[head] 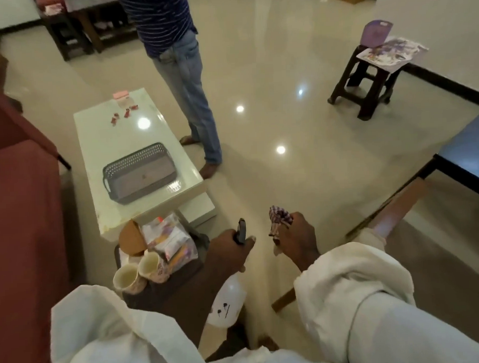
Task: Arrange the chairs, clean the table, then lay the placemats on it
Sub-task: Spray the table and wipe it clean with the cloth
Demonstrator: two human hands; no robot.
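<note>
The left hand (231, 244) clamped its grip on a spray bottle (228, 298), the right hand (297, 243) on a checked cloth (280, 220), near the white tabletop (117, 143). Wrappers (127, 113) and basket (139, 175) would best come off before spraying; the placemats (391, 52) lay on a stool (365, 95) well apart.

Setting: a home living room. Evidence: a low white coffee table (139, 146) on a glossy cream tiled floor (284, 112), a maroon sofa (22, 202) along the table's left edge, two mugs (125, 277) just off its near edge, a dark wooden stool (365, 95) by the wall — and a bystander (180, 61) standing barefoot at the table's right edge.
</note>
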